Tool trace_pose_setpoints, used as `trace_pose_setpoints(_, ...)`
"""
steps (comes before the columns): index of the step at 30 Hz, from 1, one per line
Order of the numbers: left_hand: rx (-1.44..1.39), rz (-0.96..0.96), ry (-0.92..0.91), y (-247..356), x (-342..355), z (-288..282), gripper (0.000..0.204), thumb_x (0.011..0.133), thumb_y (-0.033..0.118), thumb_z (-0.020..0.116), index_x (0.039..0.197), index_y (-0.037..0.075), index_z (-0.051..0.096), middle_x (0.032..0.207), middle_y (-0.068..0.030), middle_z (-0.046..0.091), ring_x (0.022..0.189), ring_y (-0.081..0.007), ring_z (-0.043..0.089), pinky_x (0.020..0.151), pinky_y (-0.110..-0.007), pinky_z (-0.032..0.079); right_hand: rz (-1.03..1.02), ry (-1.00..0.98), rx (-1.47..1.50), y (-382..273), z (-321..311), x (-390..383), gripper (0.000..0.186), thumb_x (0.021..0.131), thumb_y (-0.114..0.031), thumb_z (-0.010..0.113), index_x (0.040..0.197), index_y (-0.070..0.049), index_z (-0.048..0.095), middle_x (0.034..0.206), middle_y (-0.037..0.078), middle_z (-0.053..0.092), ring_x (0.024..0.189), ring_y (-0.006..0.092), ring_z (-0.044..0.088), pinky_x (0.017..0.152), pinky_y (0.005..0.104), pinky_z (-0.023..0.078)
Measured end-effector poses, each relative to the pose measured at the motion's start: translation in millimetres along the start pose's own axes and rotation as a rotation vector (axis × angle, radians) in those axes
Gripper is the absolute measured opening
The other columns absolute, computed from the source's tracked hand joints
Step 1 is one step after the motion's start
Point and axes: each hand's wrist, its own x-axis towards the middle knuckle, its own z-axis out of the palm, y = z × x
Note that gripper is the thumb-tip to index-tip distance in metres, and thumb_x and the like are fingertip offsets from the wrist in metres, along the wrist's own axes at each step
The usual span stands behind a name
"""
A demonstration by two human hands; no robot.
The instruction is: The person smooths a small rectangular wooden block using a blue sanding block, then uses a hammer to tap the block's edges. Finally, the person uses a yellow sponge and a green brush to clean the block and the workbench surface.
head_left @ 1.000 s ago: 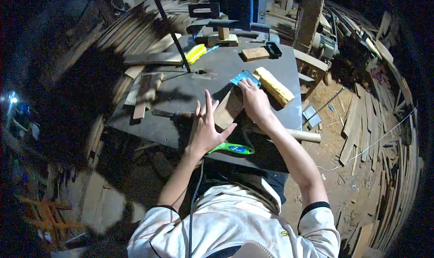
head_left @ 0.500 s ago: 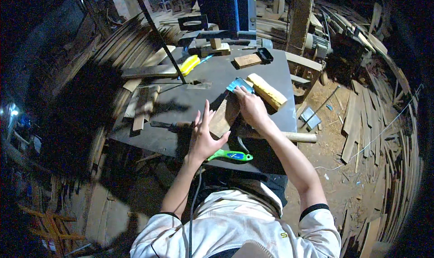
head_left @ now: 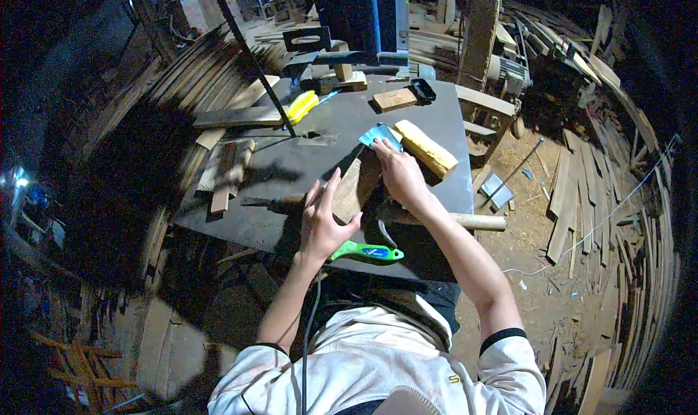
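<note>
A flat brown wooden block (head_left: pixel 355 190) lies slanted on the dark tabletop between my hands. My left hand (head_left: pixel 325 222) is beside its near left side, fingers stretched and thumb apart by its near end; whether they touch the wood is hard to make out. My right hand (head_left: pixel 402 176) has its fingers pressed on a blue sheet (head_left: pixel 376 134) at the block's far end. The palm hides part of the wood. Close to my left wrist lies a green-handled tool (head_left: pixel 369 251). A dark tool with a wooden handle (head_left: pixel 280 200) lies left of that hand.
A pale yellow rough wood piece (head_left: pixel 427 150) lies right of the sheet. Farther back are a small board (head_left: pixel 393 99) and a yellow object (head_left: pixel 301 106). A thin dark blade (head_left: pixel 254 58) runs down to the table (head_left: pixel 320 135). A round stick (head_left: pixel 486 222) juts past the right edge.
The blue sheet and my right fingers have shifted slightly left. My left fingers and thumb have drawn a little closer together. The whole view has also moved slightly.
</note>
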Motion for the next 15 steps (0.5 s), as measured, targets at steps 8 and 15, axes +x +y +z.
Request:
trace_pose_setpoints(8,0.082,0.037,-0.001,-1,-1,-2,0.090,0.064,0.009,0.083,0.145,0.005,0.044,0.125,-0.0193,0.061,0.117,-0.0360,0.058,0.112,-0.051,0.037,0.036,-0.004,0.072,-10,-12,2,0.043,0.087,0.003,0.050,0.129,-0.003,0.059,0.134,0.023,0.056,0.112,0.0416,0.060,0.095,0.0478,0.051)
trace_pose_setpoints(15,0.069,0.064,-0.017,0,0,0,0.090,0.060,0.001,0.081,0.144,0.006,0.047,0.131,-0.0158,0.061,0.120,-0.0359,0.057,0.111,-0.047,0.040,-0.360,0.010,-0.018,-19,-15,3,0.042,0.085,0.001,0.056,0.127,-0.004,0.060,0.129,0.019,0.061,0.128,0.0350,0.052,0.108,0.0428,0.045)
